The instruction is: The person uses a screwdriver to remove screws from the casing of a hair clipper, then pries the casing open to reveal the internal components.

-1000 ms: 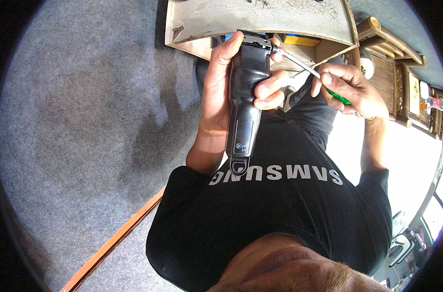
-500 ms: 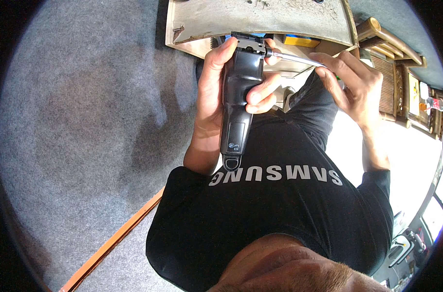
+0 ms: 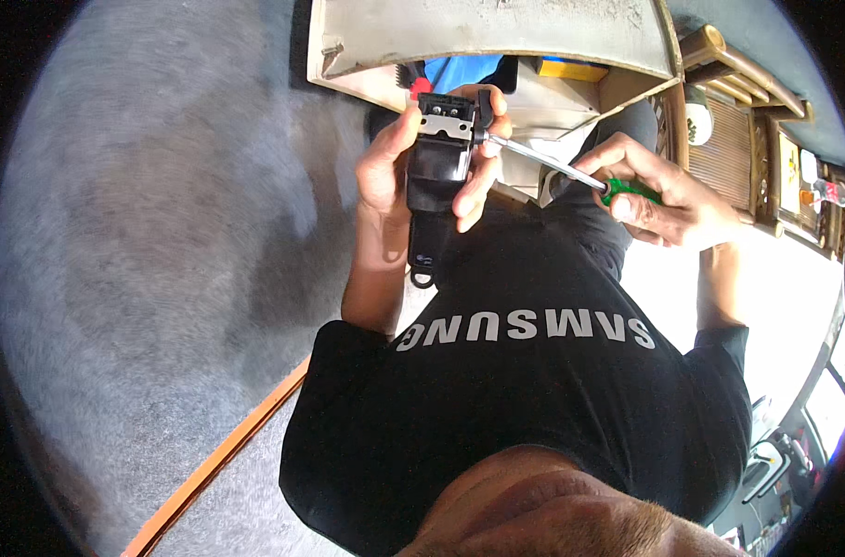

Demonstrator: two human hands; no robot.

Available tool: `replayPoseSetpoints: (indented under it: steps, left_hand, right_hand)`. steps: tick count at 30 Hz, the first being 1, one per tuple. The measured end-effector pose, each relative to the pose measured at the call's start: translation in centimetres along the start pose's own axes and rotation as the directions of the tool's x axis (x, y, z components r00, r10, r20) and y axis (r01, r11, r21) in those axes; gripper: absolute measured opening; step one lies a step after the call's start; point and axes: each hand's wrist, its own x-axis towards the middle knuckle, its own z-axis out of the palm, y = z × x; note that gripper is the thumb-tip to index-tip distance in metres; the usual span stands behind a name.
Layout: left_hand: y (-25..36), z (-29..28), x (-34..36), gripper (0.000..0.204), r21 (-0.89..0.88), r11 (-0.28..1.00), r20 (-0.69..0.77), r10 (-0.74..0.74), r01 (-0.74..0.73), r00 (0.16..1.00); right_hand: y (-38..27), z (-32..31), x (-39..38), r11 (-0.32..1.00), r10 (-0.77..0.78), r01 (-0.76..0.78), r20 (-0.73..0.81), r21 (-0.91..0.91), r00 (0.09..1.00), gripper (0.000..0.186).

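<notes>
A black hair clipper [image 3: 439, 163] is held in my left hand [image 3: 385, 162], which has its thumb along the clipper's left side and fingers round the right. The head end, with a silver plate [image 3: 447, 124] and small screws, points up and toward the cabinet. My right hand [image 3: 673, 209] grips the green handle of a screwdriver [image 3: 627, 193]. Its long metal shaft reaches leftward to a black side piece [image 3: 483, 113] on the clipper's head, where the tip appears to touch; the exact contact point is too small to make out.
Beyond my hands stands a pale wooden cabinet [image 3: 487, 32], its open shelf holding a blue item [image 3: 458, 72] and a yellow box [image 3: 569, 70]. Bamboo furniture [image 3: 724, 158] is at the right. Grey carpet [image 3: 162, 232] with an orange strip [image 3: 214, 459] lies at the left.
The clipper has moved left and tipped, so it looks shorter and more of its head plate shows. My right hand has turned and moved down, exposing more of the green handle.
</notes>
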Motion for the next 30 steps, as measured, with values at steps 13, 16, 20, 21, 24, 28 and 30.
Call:
replayPoseSetpoints:
  steps: [13,16,20,21,24,28,30]
  left_hand:
    - [-6.7,-4.4,-2.5,0.041,0.042,0.999,-0.323,-0.013,0.028,0.946]
    - [-6.8,-4.0,-2.4,0.043,0.341,0.934,-0.464,0.066,0.11,0.883]
    - [-6.7,-4.9,-3.0,0.042,0.248,0.964,-0.391,0.006,0.099,0.92]
    - [-6.9,-4.9,-3.0,0.041,0.223,0.974,-0.373,0.038,0.05,0.927]
    - [-8.1,-4.1,-2.1,0.04,0.253,0.967,-0.439,0.152,-0.041,0.885]
    - [-8.7,-5.3,-2.2,0.041,0.455,0.89,-0.41,0.251,-0.042,0.877]
    - [-8.3,-5.1,-2.4,0.034,0.393,0.917,-0.362,0.229,-0.074,0.903]
  right_hand:
    - [5.4,0.0,-0.7,0.978,0.181,-0.182,-0.014,-0.103,0.983,0.042]
    - [5.3,0.2,-0.7,0.93,0.365,-0.366,-0.049,-0.021,0.93,0.044]
    - [5.9,-0.1,-0.7,0.968,0.231,-0.232,-0.023,-0.094,0.973,0.043]
    - [6.0,-0.3,-0.8,0.981,0.194,-0.193,0.026,-0.026,0.981,0.043]
    - [6.8,-1.1,-1.0,0.993,0.099,-0.104,0.095,0.049,0.991,0.041]
    - [5.5,-0.6,-1.1,0.944,0.251,-0.269,0.111,0.19,0.962,0.041]
    - [4.7,-0.2,-1.3,0.91,0.316,-0.33,0.095,0.252,0.944,0.041]
